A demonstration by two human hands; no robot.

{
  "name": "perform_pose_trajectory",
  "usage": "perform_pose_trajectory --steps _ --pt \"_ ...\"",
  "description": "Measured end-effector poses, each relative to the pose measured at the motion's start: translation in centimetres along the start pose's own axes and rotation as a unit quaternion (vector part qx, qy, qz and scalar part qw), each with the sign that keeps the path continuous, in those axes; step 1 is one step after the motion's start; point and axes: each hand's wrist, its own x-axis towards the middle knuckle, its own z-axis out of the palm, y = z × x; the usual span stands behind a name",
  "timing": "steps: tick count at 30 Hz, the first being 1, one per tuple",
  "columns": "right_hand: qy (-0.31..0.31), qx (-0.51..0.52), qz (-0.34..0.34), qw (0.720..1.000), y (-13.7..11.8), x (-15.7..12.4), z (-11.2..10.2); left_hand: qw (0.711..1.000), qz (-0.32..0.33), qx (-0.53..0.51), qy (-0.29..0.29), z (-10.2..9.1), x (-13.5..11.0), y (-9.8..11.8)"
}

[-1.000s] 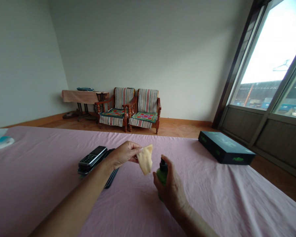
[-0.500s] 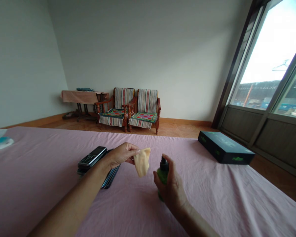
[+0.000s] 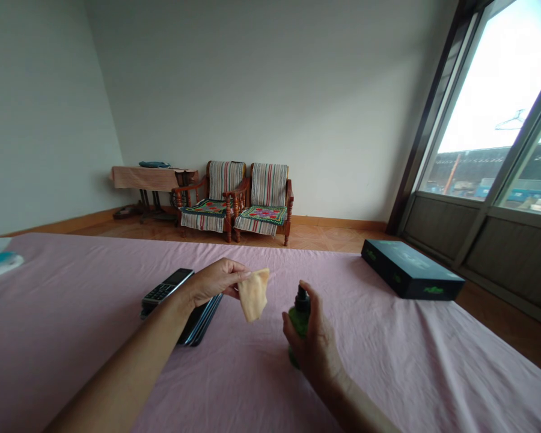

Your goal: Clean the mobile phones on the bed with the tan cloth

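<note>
Compared with one second ago, the left hand (image 3: 214, 284) has moved a little to the left, and the cloth (image 3: 253, 296) went together with it, also slightly lower. The right hand (image 3: 320, 352) and the bottle (image 3: 300, 322) have shifted slightly to the right, so the gap between cloth and bottle became wider. The left forearm now covers more of the phone (image 3: 162, 293), while more of the dark stack (image 3: 201, 325) beside it shows.

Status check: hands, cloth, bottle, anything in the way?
Left hand pinching beige cloth. Right hand around green spray bottle, index finger at black top. Gap between cloth and bottle; left forearm partly hides keypad phone.
</note>
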Motion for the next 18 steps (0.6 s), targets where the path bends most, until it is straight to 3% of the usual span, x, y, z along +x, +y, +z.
perform_pose_trajectory --steps 12,18 --pt "-0.024 0.021 0.045 0.998 0.0 0.2 -0.2 1.000 0.017 -0.012 0.019 -2.1 -0.8 0.9" --pt "-0.019 0.018 0.048 0.999 -0.1 0.2 -0.2 0.999 0.016 -0.019 0.028 -2.1 -1.0 1.1"
